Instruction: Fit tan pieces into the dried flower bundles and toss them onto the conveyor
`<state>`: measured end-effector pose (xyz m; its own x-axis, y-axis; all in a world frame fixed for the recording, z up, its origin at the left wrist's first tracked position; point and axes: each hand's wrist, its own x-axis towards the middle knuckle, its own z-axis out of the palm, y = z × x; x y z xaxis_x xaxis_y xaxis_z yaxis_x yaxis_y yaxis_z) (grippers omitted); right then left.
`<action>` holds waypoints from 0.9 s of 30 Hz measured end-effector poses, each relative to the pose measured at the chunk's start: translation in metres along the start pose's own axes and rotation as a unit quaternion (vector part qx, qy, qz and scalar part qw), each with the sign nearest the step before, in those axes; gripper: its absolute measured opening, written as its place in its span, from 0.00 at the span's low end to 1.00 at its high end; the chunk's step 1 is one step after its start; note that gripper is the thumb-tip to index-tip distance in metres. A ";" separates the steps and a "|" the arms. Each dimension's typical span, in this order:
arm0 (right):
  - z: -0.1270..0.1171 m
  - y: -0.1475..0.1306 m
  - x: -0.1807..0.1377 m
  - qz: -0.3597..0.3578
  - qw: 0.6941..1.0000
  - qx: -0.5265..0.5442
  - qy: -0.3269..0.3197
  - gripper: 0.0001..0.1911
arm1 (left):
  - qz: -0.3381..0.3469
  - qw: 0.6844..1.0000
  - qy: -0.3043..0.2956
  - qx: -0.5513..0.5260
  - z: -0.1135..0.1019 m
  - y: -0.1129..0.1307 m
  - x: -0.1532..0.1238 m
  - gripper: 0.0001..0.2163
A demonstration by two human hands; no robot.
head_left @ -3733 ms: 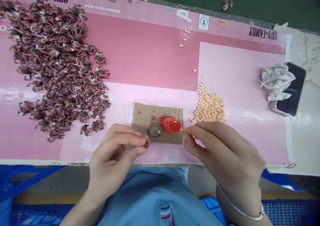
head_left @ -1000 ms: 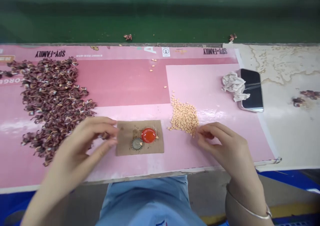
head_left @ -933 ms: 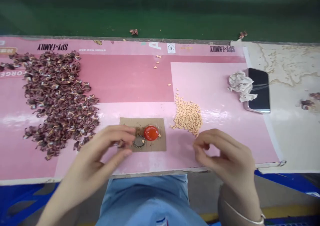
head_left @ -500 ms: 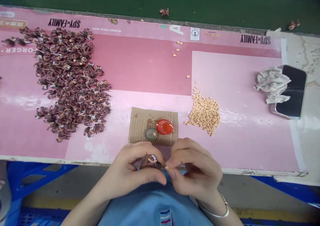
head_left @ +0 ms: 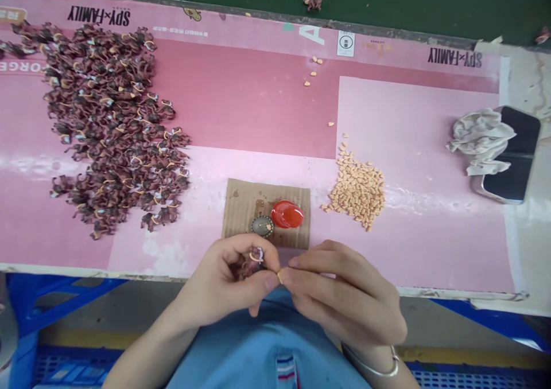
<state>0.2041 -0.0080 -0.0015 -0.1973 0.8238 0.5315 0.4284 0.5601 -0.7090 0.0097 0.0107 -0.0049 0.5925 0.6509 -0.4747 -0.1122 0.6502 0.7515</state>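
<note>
My left hand (head_left: 235,277) is closed around a small brown figurine (head_left: 248,264) with a white and yellow band; much of it is hidden inside the curled fingers. At the meeting fingertips sits a tiny beige piece (head_left: 280,277), touched by both hands. My right hand (head_left: 344,291) pinches it from the right, with its thumb mostly hidden below. Just beyond the hands, a cardboard piece (head_left: 241,208) bears a red oval dish (head_left: 287,214) and a small round cap (head_left: 262,226) with a beige bit in it.
On the left lies a large pile of brown figurines (head_left: 116,131). Small beige pieces (head_left: 359,194) are heaped to the right, with several strays farther back. Crumpled tissue (head_left: 482,139) rests on a phone (head_left: 520,159) at far right. One figurine (head_left: 313,3) lies on the green surface.
My hands have closed together, and the beige piece now meets my left thumb tip. My right fingers have straightened. The camera view has shifted slightly.
</note>
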 end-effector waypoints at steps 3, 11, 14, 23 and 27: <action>0.001 -0.004 0.002 0.014 1.000 -0.026 0.004 0.08 | 0.004 0.999 0.053 -0.002 0.004 -0.004 -0.003 0.21; 0.006 -0.015 0.003 0.073 0.995 -0.068 0.022 0.10 | 0.170 0.962 0.136 0.168 0.008 -0.001 -0.004 0.03; 0.004 -0.012 0.003 0.090 0.993 -0.075 0.029 0.10 | 0.220 0.937 0.154 0.225 0.005 0.001 -0.006 0.02; -0.010 0.013 0.003 0.062 0.970 -0.233 0.016 0.12 | 0.242 0.917 0.181 0.261 -0.010 -0.001 -0.018 0.12; -0.010 0.011 0.004 0.052 0.963 -0.264 0.003 0.14 | 0.238 0.915 0.189 0.264 -0.013 -0.003 -0.018 0.13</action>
<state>0.2167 0.0011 -0.0026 -0.1248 0.8711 0.4750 0.8346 0.3511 -0.4245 -0.0114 0.0018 -0.0047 0.2477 0.9651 -0.0854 0.1751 0.0421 0.9836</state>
